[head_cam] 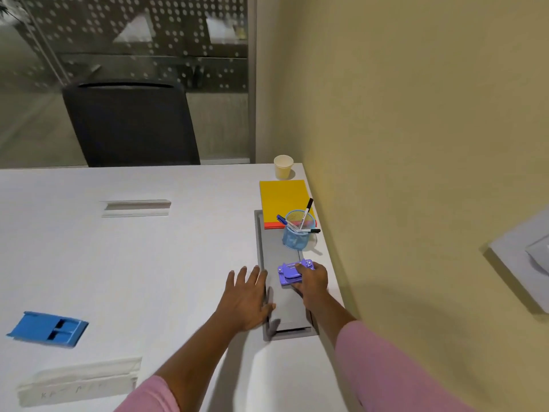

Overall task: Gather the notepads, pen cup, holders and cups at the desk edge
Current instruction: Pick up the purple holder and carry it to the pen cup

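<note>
Right grip (310, 278) clamped on purple holder (289, 273) by counter (148, 263) edge; left grip (246, 298) flat, empty; blue holder (47, 328) far left, nearer left.

The white table (148, 263) carries a paper cup (283, 167) at its far right corner, yellow notepads (282, 197) just nearer, and a blue mesh pen cup (298, 233) and purple holder (289, 273) on a grey inset panel (279, 292). A blue holder (47, 329) lies near the left edge, well apart.
</note>
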Demonstrator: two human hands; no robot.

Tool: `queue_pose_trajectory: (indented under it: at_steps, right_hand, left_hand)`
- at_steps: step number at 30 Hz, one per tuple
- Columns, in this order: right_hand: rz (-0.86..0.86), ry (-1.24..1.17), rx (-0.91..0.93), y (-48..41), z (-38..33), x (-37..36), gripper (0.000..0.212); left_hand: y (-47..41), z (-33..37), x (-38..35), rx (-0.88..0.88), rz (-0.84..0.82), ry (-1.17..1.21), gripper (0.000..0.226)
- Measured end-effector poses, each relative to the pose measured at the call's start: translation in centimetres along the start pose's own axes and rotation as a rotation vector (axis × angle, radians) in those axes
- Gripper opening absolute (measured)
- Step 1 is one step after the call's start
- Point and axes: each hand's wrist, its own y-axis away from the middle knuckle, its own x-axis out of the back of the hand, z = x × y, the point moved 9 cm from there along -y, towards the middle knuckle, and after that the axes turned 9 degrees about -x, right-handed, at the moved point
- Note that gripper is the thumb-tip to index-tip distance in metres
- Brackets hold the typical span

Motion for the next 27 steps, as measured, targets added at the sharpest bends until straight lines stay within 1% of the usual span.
queue_pose_trajectory:
  at_steps: [5, 9, 14, 20, 27]
  right_hand:
    - [0.036, 0.009, -0.001, -2.9, -0.7, -1.0, 0.041]
    - [0.052, -0.039, -0.025, -3.8, -1.1, -1.4, 0.038]
    - [0.093, 0.015, -0.042, -4.4, -1.2, -1.5, 0.038]
    - [0.225, 0.231, -0.031, -4.0, -2.1, -2.0, 0.047]
    - [0.345, 0.568, 0.045, -3.9, -3.8, -1.4, 0.043]
  left_hand:
    - [-2.4, -0.8, -1.0, 0.013, 0.014, 0.031, 0.079]
    - [-3.5, -1.4, -1.1, 0.021, 0.032, 0.056, 0.081]
    - [-3.8, -1.6, -1.2, 0.03, 0.033, 0.082, 0.081]
    - [-3.5, -2.1, -0.5, 0.026, 0.068, 0.075, 0.079]
    - [-2.7, -2.9, -0.4, 0.039, 0.056, 0.087, 0.078]
